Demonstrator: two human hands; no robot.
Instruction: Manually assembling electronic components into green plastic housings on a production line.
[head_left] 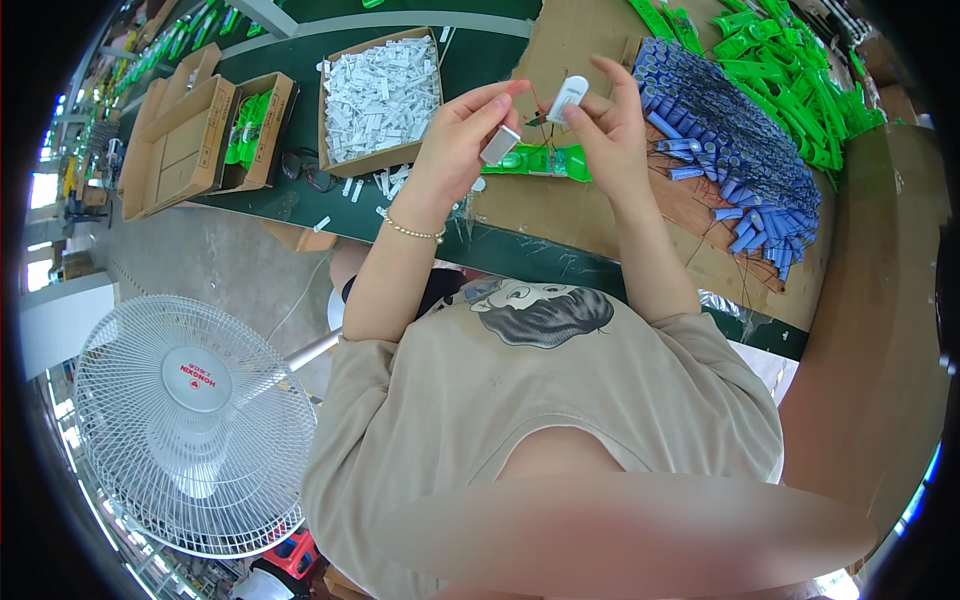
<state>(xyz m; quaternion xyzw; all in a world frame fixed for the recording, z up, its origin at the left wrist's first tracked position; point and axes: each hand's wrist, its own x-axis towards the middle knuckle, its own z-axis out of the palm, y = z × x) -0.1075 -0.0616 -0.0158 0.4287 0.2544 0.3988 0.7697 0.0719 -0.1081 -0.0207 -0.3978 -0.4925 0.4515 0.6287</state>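
My left hand (455, 145) is closed, with a small silver-grey rectangular piece (500, 146) held under its fingers. Its thumb and index finger come together near a thin reddish wire. Between thumb and fingers of my right hand (610, 130) is a white oblong plastic piece with a rounded end (569, 98). Thin wires and a small dark part hang between the two hands. Just below them, a green plastic housing (540, 162) lies on the cardboard sheet; my hands are raised above it.
Left of my hands stands a cardboard box (328, 130) full of small white plastic pieces, several spilled beside it. Farther left are open cartons (180, 150) with green parts. Blue wired cylinders (715, 130) and green housings (790, 80) are piled at right. A fan (195, 425) stands at lower left.
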